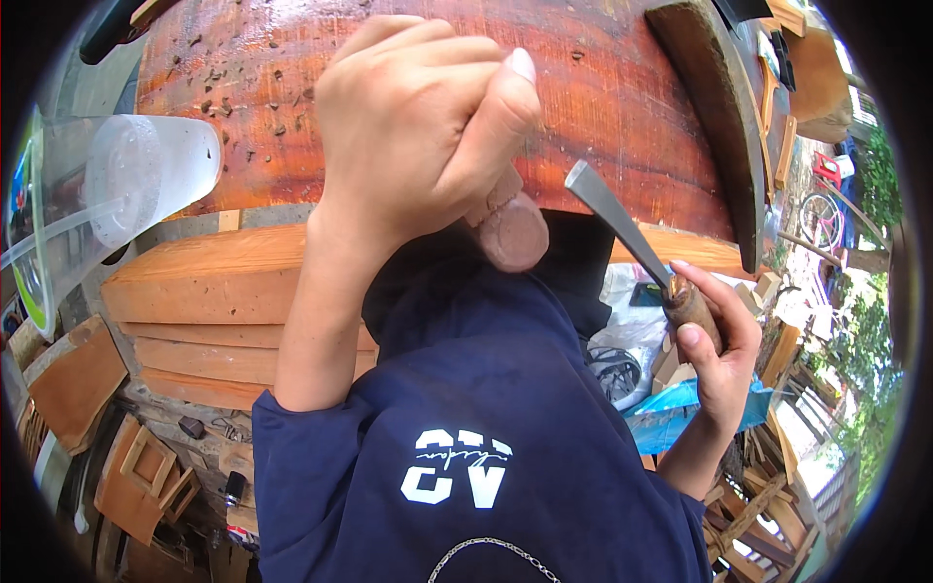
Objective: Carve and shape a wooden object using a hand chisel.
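Note:
My left hand (418, 126) is closed in a fist above the near edge of a reddish wooden slab. From under its fingers sticks a pale, round-ended wooden piece (515, 235); the rest of it is hidden by the hand. To the right, my right hand (721, 340) grips a chisel (622, 225) by its brown wooden handle. The grey metal blade points up and left, over the slab's near edge and apart from the left hand. Dark wood chips lie scattered on the slab (603, 107), mostly at its left side.
A clear plastic cup with a straw (165, 170) stands at the left. Thick planks (204, 282) are stacked below the slab's near edge. A dark curved wooden piece (714, 117) lies along the right edge. Beyond my right arm are a blue plastic bag (671, 413) and wood offcuts (768, 515).

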Tool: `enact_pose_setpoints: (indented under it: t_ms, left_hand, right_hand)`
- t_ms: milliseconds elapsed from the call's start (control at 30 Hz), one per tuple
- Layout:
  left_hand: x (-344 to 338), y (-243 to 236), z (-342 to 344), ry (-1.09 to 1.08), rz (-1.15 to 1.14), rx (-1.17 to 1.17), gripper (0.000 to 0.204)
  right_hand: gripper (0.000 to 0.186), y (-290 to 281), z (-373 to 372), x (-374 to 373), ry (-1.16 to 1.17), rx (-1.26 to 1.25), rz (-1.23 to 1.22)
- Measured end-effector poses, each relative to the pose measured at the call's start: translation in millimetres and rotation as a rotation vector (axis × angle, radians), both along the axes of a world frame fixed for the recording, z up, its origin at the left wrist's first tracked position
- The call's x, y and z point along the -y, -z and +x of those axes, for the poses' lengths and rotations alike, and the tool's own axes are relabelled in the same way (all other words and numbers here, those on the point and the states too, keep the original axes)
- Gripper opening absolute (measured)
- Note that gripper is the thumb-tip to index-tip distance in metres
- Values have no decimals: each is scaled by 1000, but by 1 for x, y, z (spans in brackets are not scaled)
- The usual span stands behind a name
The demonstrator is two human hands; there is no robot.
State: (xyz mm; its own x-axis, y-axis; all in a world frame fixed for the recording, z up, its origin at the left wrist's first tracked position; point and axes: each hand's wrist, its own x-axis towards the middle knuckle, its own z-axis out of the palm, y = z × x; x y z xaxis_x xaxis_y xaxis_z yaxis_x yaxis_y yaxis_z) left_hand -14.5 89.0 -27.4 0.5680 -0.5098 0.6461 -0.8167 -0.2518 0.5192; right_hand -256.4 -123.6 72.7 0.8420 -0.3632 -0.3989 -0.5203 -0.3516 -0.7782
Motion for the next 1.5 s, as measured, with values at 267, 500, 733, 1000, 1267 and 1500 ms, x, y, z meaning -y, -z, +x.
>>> enact_pose_setpoints:
  t_ms: [267, 500, 733, 1000, 1267, 1500]
  left_hand:
    - [19, -7, 9, 288, 62, -167, 44]
    - [48, -23, 20, 411, 273, -58, 41]
    - [47, -15, 18, 343, 221, 35, 41]
    - [6, -5, -12, -85, 435, 308, 33]
    - [3, -6, -25, -137, 372, 163, 25]
    - [7, -15, -25, -295, 308, 124, 18]
  right_hand:
    - [49, 17, 10, 18, -171, -74, 199]
    - [49, 43, -8, 33, -47, -73, 396]
    - [54, 79, -34, 30, 156, 103, 584]
    - [52, 101, -35, 23, 216, 174, 636]
    - [54, 104, -24, 20, 145, 205, 461]
    - [61, 102, -21, 14, 245, 286, 484]
